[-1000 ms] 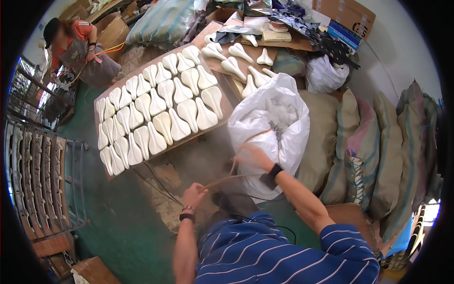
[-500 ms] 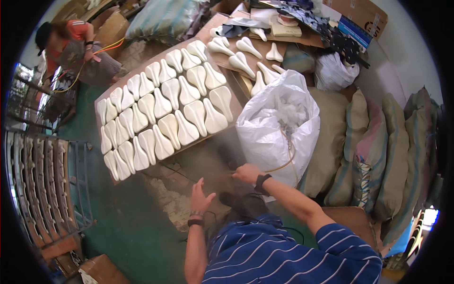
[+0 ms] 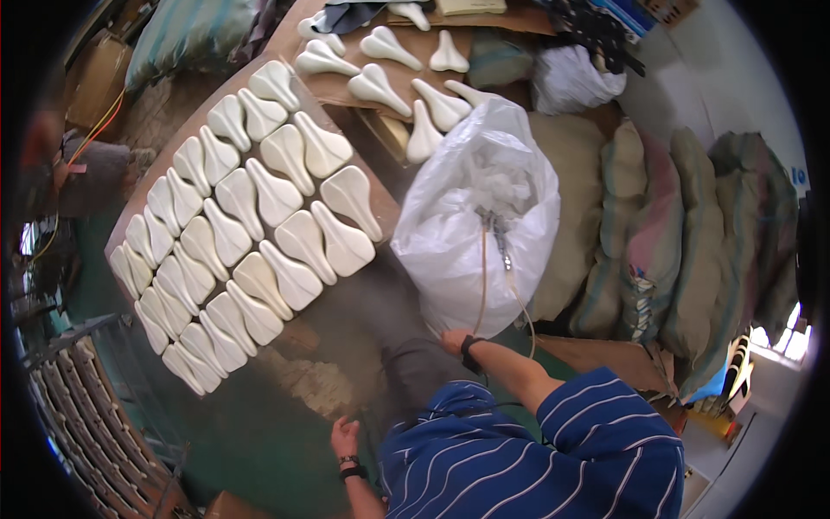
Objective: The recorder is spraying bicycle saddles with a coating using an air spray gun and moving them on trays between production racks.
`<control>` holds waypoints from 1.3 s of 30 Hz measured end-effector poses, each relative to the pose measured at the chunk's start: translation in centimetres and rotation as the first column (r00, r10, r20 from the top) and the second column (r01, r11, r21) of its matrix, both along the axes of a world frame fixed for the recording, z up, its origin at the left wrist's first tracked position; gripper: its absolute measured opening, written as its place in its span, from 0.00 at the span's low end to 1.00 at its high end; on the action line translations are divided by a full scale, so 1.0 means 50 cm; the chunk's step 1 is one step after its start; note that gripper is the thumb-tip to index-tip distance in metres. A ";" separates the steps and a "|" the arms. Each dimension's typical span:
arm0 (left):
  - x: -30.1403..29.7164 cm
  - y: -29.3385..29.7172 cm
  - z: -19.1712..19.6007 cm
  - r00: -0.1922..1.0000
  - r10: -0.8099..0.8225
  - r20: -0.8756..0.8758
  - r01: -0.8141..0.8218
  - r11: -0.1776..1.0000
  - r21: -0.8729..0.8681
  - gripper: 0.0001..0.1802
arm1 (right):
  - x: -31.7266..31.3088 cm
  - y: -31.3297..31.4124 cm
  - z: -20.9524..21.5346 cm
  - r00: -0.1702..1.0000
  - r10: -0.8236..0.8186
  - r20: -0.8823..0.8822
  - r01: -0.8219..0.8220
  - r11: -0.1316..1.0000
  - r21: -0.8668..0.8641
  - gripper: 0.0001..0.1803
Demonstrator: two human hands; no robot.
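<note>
My right hand [image 3: 454,340] is at the lower edge of a large white plastic bag [image 3: 441,277]; its fingers look closed, but what they grip is hidden. Loose white wadding [image 3: 497,177] fills the bag's mouth. A metal fitting [image 3: 497,229] with thin tan hoses [image 3: 482,285] lies over the bag's front. Low over the floor, my left hand [image 3: 344,437] holds nothing, with its loosely bent fingers apart. To the left, rows of cream bicycle saddles [image 3: 278,195] cover a tilted brown board [image 3: 385,195].
More white saddles [image 3: 380,86] lie on cardboard behind the bag. Full woven sacks [image 3: 692,233] stand along the right wall. A rack [image 3: 99,424] is at lower left. A blurred person [image 3: 91,177] is at the left edge, beside orange and yellow cords [image 3: 95,130].
The whole view has shifted and turned. My right hand has come against the white bag's lower edge. My left hand has dropped closer to my body. The hoses now hang down the bag's front.
</note>
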State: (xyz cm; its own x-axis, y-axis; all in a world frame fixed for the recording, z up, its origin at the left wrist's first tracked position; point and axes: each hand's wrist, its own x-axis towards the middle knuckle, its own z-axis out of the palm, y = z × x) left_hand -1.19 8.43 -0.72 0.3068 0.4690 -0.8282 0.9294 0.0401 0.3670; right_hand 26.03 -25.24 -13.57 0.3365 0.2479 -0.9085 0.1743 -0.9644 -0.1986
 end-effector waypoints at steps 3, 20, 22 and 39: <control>0.063 0.009 -0.004 0.977 0.203 0.062 -0.192 0.970 -0.149 0.26 | 0.034 0.013 -0.024 0.984 0.180 0.020 -0.181 0.980 0.087 0.18; 0.162 0.002 -0.009 0.945 0.291 0.149 -0.267 0.950 -0.159 0.23 | 0.629 0.333 -0.110 0.651 -0.690 0.316 0.330 0.633 0.701 0.33; 0.143 -0.006 -0.007 0.947 0.297 0.124 -0.280 0.950 -0.140 0.23 | 0.629 0.311 -0.131 0.636 -0.635 0.437 0.214 0.690 0.691 0.32; 0.223 0.018 0.005 0.957 0.289 0.035 -0.286 0.956 -0.073 0.24 | 0.616 0.326 -0.123 0.603 -0.581 0.547 0.286 0.797 0.531 0.29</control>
